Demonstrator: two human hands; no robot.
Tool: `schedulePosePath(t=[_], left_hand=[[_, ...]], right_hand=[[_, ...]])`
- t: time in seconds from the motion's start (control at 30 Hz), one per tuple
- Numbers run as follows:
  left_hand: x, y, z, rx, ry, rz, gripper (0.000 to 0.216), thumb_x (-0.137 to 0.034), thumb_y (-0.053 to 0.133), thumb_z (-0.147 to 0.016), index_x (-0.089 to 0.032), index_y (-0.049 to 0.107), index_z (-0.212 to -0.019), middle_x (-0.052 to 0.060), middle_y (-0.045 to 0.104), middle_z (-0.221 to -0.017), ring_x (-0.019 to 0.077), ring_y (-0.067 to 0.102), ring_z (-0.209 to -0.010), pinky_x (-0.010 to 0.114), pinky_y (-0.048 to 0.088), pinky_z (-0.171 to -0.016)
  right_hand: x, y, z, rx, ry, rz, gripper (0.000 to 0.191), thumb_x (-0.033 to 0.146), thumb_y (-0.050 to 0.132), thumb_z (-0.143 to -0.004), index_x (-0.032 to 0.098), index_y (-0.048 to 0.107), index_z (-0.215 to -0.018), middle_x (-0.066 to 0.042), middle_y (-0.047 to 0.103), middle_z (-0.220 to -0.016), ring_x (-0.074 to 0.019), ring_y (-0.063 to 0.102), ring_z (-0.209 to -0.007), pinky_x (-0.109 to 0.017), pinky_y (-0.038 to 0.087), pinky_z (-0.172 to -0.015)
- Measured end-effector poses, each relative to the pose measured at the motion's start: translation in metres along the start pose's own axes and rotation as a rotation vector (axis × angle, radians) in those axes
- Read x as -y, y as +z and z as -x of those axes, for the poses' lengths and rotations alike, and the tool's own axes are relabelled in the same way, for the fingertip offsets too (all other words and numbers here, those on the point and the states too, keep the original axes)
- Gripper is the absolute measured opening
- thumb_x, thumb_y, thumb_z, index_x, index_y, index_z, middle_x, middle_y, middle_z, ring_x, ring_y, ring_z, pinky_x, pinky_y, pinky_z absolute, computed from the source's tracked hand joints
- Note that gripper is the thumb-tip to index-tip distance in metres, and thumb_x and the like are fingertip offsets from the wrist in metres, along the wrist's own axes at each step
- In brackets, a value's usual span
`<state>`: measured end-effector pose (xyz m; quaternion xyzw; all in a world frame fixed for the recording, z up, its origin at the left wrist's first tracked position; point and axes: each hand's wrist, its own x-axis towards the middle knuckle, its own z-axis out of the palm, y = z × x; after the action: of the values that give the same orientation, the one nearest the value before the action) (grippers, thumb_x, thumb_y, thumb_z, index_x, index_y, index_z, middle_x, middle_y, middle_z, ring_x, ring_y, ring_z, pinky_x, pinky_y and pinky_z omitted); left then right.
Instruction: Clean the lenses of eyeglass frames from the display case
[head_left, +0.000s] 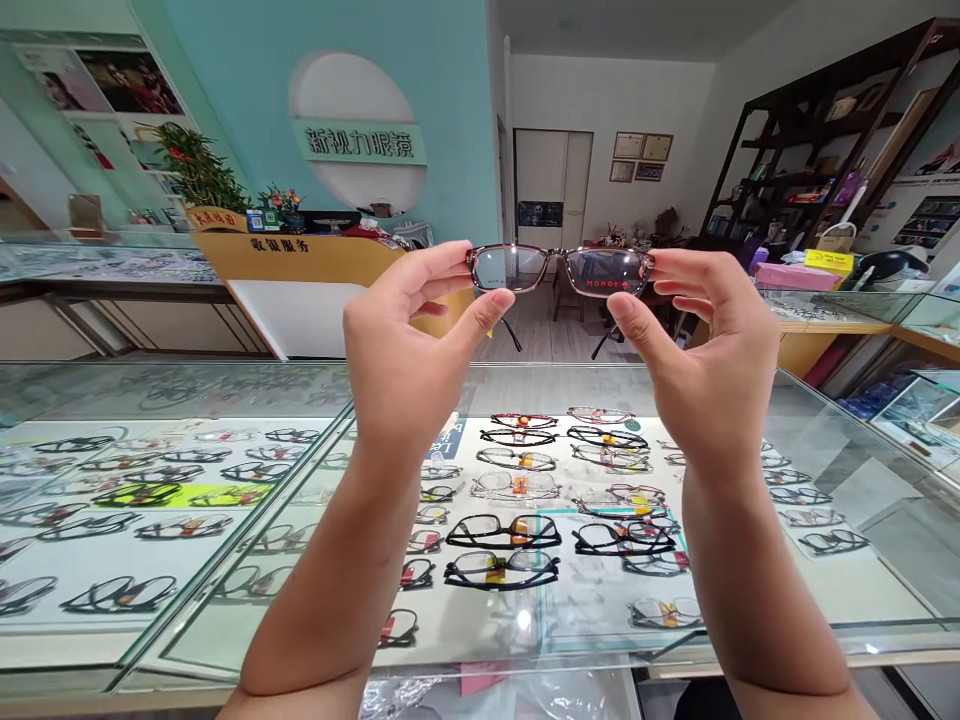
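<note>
A pair of eyeglasses (556,268) with a thin dark reddish frame is held up level in front of me, above the display case. Red lettering shows on its right lens, and both temples hang open, pointing away and down. My left hand (416,335) pinches the left end of the frame between thumb and fingers. On the opposite end, my right hand (712,340) grips the rim the same way, thumb below and fingers behind. Under my forearms, the glass display case (495,625) holds rows of folded eyeglasses (502,530), many with small coloured tags.
Another glass case section (67,640) with more frames adjoins on the left. Beyond stands a service counter (255,290) with a plant (191,170). At the right are a dark shelf (795,150), a pink box (795,277) and further glass cases.
</note>
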<state>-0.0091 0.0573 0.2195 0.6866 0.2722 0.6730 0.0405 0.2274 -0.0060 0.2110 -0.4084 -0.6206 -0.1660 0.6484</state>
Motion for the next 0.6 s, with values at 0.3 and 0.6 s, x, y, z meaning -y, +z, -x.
schedulePosePath(t=[0.3,0.6], left_hand=[[-0.0008,0.0028,0.0,-0.001,-0.026,-0.003,0.063,-0.076,0.089,-0.088,-0.031,0.081,-0.132,0.006,0.086,-0.125,0.037,0.082,-0.125,0.056,0.07,-0.103],[-0.0084,0.0023,-0.0003,-0.027,-0.022,-0.039,0.059,-0.078,0.089,-0.088,-0.035,0.084,-0.128,0.003,0.086,-0.128,0.0392,0.083,-0.121,0.065,0.07,-0.098]], right_hand=[[0.0018,0.0005,-0.0009,-0.024,-0.006,0.025,0.035,0.058,0.076,-0.105,0.034,0.076,-0.13,-0.008,0.08,-0.127,-0.0332,0.076,-0.119,-0.058,0.061,-0.106],[0.0053,0.0034,-0.0019,-0.058,0.009,-0.007,0.034,0.049,0.084,-0.1,0.026,0.079,-0.125,-0.008,0.084,-0.125,-0.0289,0.079,-0.109,-0.053,0.064,-0.1]])
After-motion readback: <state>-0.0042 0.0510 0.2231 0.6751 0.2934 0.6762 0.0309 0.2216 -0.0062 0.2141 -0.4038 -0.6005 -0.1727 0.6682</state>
